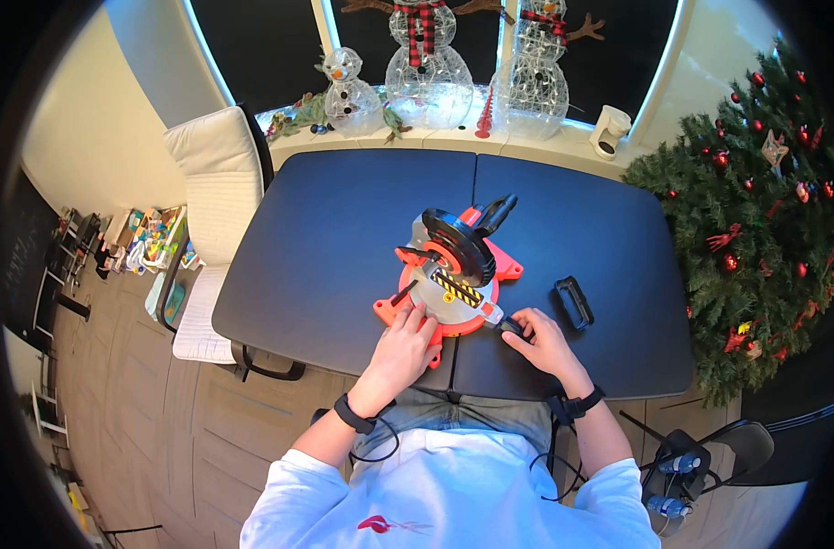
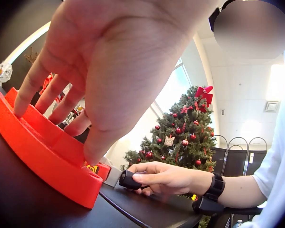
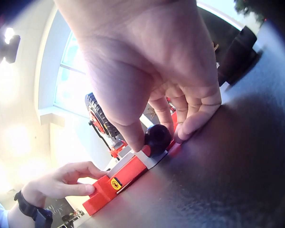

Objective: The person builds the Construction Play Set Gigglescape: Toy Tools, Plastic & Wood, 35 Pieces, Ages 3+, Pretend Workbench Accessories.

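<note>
A toy miter saw with a red base (image 1: 472, 324) (image 2: 47, 156) (image 3: 102, 194), grey turntable and black wheel-like disc (image 1: 459, 247) (image 3: 100, 114) stands upright on the dark table. My left hand (image 1: 403, 348) (image 2: 114, 71) (image 3: 61, 183) rests on the base's front left, its fingers fairly straight and spread, the thumb against the front part. Between thumb and fingers, my right hand (image 1: 543, 343) (image 2: 168, 178) (image 3: 152, 71) pinches the black knob (image 1: 511, 328) (image 2: 129, 180) (image 3: 157, 137) at the end of the turntable's arm.
On the table (image 1: 335, 238), right of the saw, lies a black frame-shaped part (image 1: 574, 303). A decorated tree (image 1: 746, 229) stands beyond the right edge, a white chair (image 1: 218, 201) at the left. Snowman figures (image 1: 428, 73) line the sill behind. Cables hang near both wrists.
</note>
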